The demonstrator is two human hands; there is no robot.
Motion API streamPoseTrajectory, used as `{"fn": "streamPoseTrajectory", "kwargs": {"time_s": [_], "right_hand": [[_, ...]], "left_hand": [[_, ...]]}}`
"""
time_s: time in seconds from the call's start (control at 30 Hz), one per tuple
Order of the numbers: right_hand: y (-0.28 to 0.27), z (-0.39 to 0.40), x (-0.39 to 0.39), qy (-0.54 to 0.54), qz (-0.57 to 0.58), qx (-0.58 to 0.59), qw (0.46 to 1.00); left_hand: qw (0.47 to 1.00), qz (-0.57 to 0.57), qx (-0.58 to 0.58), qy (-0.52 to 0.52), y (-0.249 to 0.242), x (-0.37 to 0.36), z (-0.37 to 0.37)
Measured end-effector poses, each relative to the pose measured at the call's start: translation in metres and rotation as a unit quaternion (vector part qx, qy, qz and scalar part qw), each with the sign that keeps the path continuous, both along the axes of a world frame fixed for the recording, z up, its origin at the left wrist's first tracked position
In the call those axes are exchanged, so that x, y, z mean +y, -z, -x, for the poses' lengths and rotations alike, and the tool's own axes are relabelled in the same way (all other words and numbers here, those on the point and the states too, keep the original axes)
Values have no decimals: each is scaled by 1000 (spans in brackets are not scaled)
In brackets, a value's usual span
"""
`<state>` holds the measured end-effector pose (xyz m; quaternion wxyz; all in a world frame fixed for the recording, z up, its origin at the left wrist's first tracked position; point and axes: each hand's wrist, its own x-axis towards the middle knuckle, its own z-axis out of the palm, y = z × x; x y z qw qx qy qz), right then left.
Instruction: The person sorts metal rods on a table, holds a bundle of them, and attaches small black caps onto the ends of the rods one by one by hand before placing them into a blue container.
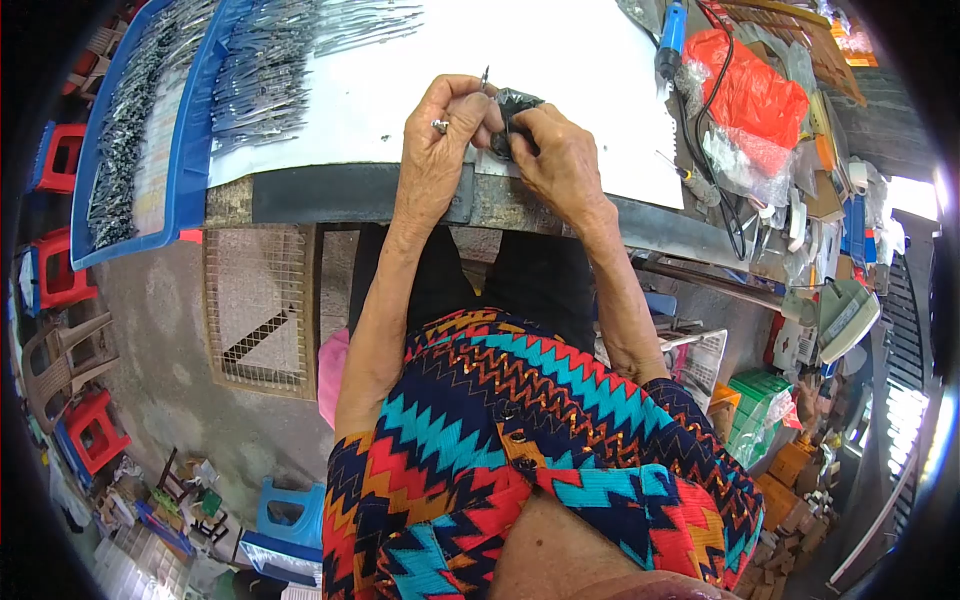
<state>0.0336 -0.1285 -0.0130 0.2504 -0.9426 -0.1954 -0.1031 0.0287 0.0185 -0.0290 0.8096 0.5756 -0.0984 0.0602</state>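
My left hand (447, 125) is closed at the front edge of the white-topped table (370, 110), with a thin dark metal piece (485, 76) sticking up from between thumb and fingers. Beside it, my right hand (560, 155) has its fingers pressed together at a small black bundle (516, 102), which looks like plastic. The bundle lies between both hands, and the fingers hide its lower part. What the right fingertips pinch is too small to make out.
Blue trays (150, 235) of thin dark metal pieces stand at the left, with loose strips (265, 75) spread beside them. At the right lie a blue-handled tool (671, 40), black cables and a red plastic bag (745, 95). Stools stand on the floor at the left.
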Motion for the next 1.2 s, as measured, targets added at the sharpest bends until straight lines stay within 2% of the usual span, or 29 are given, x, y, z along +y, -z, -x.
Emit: {"fn": "streamPoseTrajectory", "kwargs": {"time_s": [0.2, 0.4, 0.47, 0.6, 0.63, 0.73, 0.93, 1.03, 1.13, 1.2], "right_hand": [[2, -2, -1, -27, 46, -5, 999], [4, -1, -2, 12, -93, 19, 995], [2, -1, -4, 39, -151, 84, 984], [-11, -1, -7, 67, -281, 215, 933], [-15, 0, -6, 62, -342, 229, 909], [-17, -5, -12, 53, -429, 311, 846], [-25, -2, -7, 16, -543, 308, 781], [-32, 0, -11, -46, -566, 302, 766], [-45, 5, -8, -60, -518, 283, 805], [-55, 10, -3, -61, -457, 254, 850]], "left_hand": [[1000, -7, 3, -3, -1, -1, 1], [1000, 3, 13, -3, -2, -1, 0], [1000, 4, 14, -9, -1, -2, -1], [1000, -3, 8, 2, -1, -2, -1], [1000, -3, 9, 4, -1, -3, -1], [1000, -6, 12, 15, 0, -2, -1], [1000, -15, 13, 24, -1, -2, 0], [999, -23, 12, 30, -2, -2, 0], [999, -29, 15, 38, -2, -1, 0], [999, -31, 12, 30, -1, -1, 1]]}}
